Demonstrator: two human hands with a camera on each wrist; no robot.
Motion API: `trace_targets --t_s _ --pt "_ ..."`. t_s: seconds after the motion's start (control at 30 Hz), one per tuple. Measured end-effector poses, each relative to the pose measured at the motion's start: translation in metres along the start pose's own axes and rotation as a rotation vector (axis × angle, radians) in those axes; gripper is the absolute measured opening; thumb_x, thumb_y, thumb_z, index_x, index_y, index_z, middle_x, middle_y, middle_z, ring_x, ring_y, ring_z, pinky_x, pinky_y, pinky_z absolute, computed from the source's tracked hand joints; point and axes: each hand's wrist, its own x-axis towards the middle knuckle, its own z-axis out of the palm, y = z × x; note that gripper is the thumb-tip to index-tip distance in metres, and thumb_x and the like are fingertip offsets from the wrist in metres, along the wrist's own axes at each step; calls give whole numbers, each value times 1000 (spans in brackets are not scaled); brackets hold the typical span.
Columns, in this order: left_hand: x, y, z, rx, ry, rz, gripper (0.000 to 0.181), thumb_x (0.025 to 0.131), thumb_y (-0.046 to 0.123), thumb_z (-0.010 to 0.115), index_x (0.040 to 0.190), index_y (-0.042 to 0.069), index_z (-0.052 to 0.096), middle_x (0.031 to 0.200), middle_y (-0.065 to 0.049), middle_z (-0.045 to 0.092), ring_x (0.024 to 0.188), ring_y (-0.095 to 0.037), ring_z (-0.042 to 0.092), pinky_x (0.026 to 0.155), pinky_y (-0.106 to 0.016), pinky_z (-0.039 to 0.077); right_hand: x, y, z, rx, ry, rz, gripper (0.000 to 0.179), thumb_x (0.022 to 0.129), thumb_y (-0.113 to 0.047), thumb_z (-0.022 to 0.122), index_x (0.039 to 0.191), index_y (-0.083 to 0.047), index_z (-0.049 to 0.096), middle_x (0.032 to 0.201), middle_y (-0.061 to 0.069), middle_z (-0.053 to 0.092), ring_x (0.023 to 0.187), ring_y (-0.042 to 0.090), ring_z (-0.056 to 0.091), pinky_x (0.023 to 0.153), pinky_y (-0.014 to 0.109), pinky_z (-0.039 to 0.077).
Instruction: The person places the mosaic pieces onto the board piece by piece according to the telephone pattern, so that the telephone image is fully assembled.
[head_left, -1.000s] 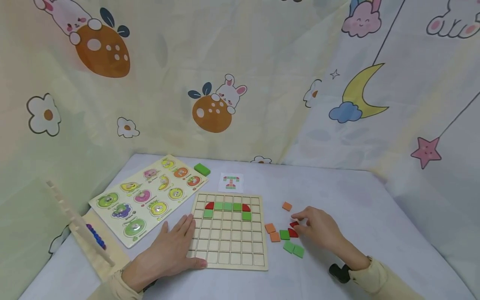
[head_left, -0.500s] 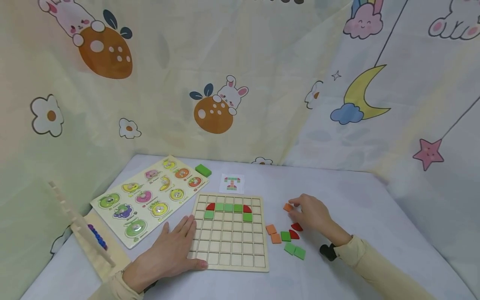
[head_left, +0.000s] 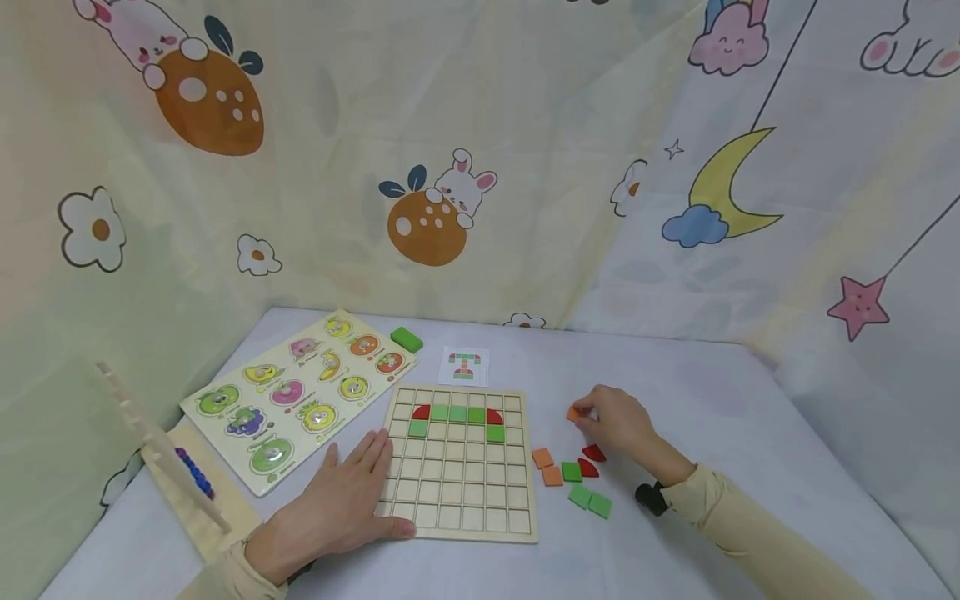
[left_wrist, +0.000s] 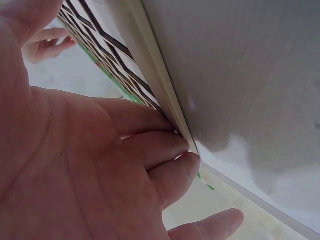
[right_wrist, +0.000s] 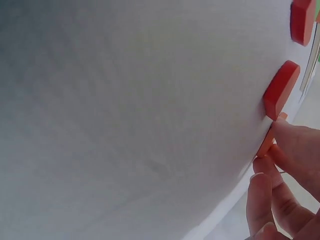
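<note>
In the head view my right hand (head_left: 621, 425) pinches an orange square tile (head_left: 573, 413) between thumb and fingers, at the table surface right of the wooden grid board (head_left: 453, 493). The right wrist view shows the same orange tile (right_wrist: 266, 144) at the fingertips, beside a red quarter-round tile (right_wrist: 282, 89). Flat along the board's left edge rests my left hand (head_left: 337, 500), its thumb at the front edge. On the grid sit a row of green tiles (head_left: 457, 414), a red quarter-round (head_left: 422, 412) at each end, and a green square (head_left: 495, 433) below each red.
Loose orange (head_left: 542, 458), red (head_left: 594, 452) and green tiles (head_left: 599, 505) lie right of the board. Behind it are a pattern card (head_left: 453, 377) and a green block (head_left: 407, 339). A fruit puzzle board (head_left: 234, 450) and a wooden stand with blue beads (head_left: 195, 475) occupy the left.
My right hand has left the red tiles, moved away from me to the far orange tile and now pinches it. The left hand stays on the board.
</note>
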Motion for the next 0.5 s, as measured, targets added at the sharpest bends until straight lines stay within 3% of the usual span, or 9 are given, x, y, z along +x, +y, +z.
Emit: trace_targets --t_s 0.5 --pt "0 1 0 1 3 -3 123 75 78 71 155 -8 35 168 -24 27 157 -41 25 116 -78 18 -6 -6 -5 18 10 -32 27 88 -11 79 115 -6 79 102 7 74 73 15 55 59 26 46"
